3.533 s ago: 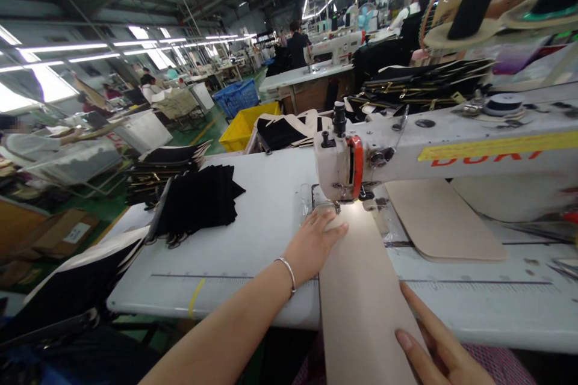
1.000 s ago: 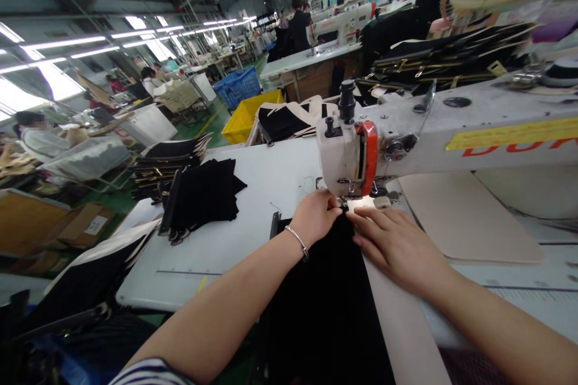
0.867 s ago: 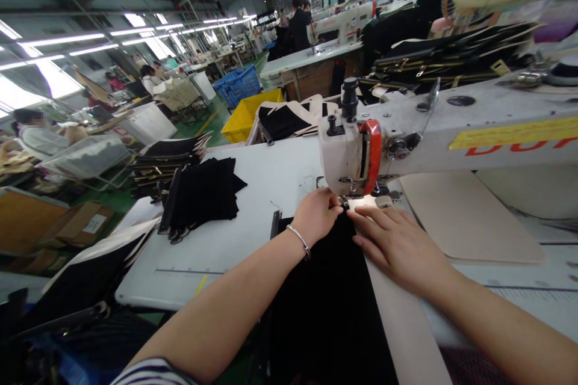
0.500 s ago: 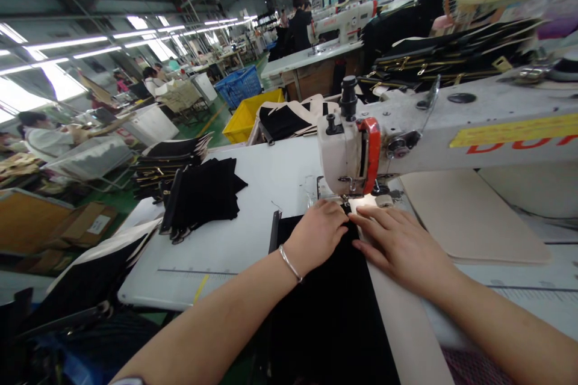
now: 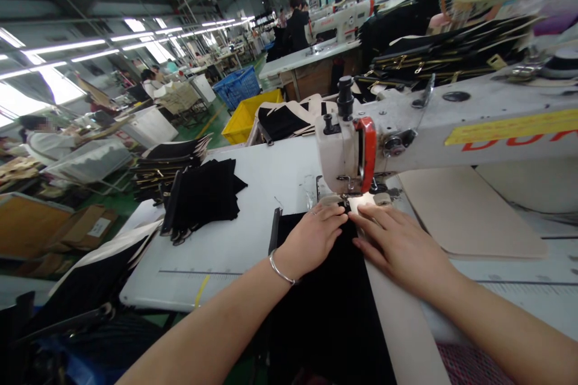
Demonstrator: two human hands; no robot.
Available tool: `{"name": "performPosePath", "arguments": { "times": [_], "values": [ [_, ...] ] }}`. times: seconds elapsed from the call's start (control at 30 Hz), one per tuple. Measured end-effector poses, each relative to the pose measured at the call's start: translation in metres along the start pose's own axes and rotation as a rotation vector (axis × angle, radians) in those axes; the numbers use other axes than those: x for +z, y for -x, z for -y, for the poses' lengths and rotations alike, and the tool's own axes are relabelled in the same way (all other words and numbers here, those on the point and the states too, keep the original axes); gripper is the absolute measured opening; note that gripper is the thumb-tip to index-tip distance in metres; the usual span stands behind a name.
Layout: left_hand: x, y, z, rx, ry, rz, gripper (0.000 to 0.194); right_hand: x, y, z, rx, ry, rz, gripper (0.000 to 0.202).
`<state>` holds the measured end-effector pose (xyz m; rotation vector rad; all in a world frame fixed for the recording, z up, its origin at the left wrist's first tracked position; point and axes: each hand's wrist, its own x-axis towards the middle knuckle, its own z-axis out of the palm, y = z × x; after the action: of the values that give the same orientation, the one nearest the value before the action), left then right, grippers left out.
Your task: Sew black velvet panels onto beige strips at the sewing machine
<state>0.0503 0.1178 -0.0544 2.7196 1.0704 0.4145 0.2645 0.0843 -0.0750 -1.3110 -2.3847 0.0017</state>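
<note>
A long black fabric panel (image 5: 334, 313) runs from the front edge up to the needle of the sewing machine (image 5: 345, 156). Along its right side lies a pale cream strip (image 5: 397, 331). My left hand (image 5: 311, 237), with a silver bangle at the wrist, rests on the black fabric just left of the presser foot (image 5: 347, 202), fingers extended and pressing down. Flat over the seam where black meets cream is my right hand (image 5: 395, 246), its fingers spread towards the needle. Both hands touch the material without gripping it. The needle point itself is hard to make out.
Black pieces (image 5: 205, 198) lie stacked on the white table (image 5: 271, 168) at left, beside a pile with gold zips (image 5: 167, 168). Cream panels (image 5: 469, 210) lie under the machine arm. Beyond the table are a yellow crate (image 5: 248, 117) and a blue basket (image 5: 238, 87). People work farther back.
My left hand has shifted slightly, its fingers stretching nearer the presser foot and lying flatter. My right hand keeps nearly the same place. The view has moved a little.
</note>
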Motion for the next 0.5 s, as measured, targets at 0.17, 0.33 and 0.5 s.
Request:
{"name": "performPosePath", "arguments": {
  "times": [0.17,0.33,0.5],
  "values": [
    [-0.023,0.031,-0.029,0.061,0.027,0.179,0.044,-0.005,0.038,0.025,-0.024,0.0,-0.032,0.043],
    [-0.042,0.09,-0.073,0.224,0.081,0.362,0.052,-0.025,0.097,0.06,-0.175,0.042,-0.102,0.04],
    [-0.04,0.107,-0.08,0.206,0.047,0.347,0.035,-0.041,0.114,0.066,-0.382,0.212,-0.043,0.041]
  ]
}}
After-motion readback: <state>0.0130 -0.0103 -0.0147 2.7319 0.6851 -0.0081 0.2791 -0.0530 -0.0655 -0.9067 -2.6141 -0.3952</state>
